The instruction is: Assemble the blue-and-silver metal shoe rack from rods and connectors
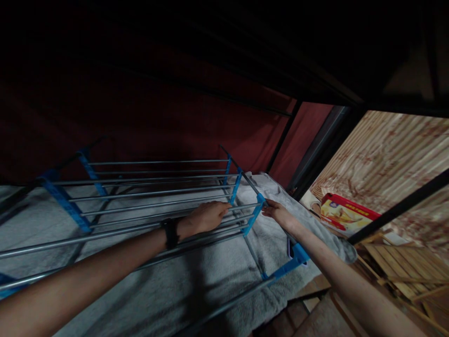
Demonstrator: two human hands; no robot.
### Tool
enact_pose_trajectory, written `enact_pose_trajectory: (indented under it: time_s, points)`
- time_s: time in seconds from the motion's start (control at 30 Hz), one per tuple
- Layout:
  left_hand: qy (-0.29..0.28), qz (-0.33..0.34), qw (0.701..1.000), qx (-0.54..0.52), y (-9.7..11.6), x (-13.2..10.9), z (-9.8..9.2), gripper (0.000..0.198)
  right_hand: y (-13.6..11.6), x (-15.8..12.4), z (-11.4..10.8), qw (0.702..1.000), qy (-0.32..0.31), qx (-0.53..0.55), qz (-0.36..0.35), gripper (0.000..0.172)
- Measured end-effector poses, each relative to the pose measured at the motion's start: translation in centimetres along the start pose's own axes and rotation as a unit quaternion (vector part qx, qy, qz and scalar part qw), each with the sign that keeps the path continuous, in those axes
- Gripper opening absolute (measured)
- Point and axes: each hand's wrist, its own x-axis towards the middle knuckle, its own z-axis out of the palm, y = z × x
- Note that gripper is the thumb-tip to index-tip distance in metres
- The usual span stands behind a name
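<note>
A rack of grey metal rods (157, 203) with blue plastic joints (66, 202) lies across a grey blanket (157, 295). My left hand (207, 217), with a black band on its wrist, is closed near the right ends of the rods, its fingertips by a blue joint; what its fingers pinch is too small to make out. My right hand (277, 213) touches the rack's right side tube beside a blue connector (260, 198), with its fingers partly curled. Nearer to me, another blue joint (298, 256) sits below my right forearm.
A dark red cloth (168, 117) hangs behind the rack. Black frame posts (286, 135) stand at the right. Beyond them are a red and yellow box (347, 215), slatted wooden pieces (407, 264) and a corrugated patterned surface (396, 154). A dark object partly shows under the right joint.
</note>
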Motion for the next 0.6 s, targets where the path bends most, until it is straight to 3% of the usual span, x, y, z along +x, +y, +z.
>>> enact_pose_trajectory:
  time_s: [0.37, 0.6]
  points:
    - [0.001, 0.021, 0.998, -0.052, -1.8, 1.4, 0.9, 0.04, -0.5, -0.6, 0.3, 1.0, -0.009, 0.0, -0.015, 0.044]
    - [-0.008, 0.027, 0.999, -0.03, -0.8, 0.8, 0.3, 0.033, 0.3, -0.2, -0.1, 0.999, -0.012, -0.031, -0.017, 0.047]
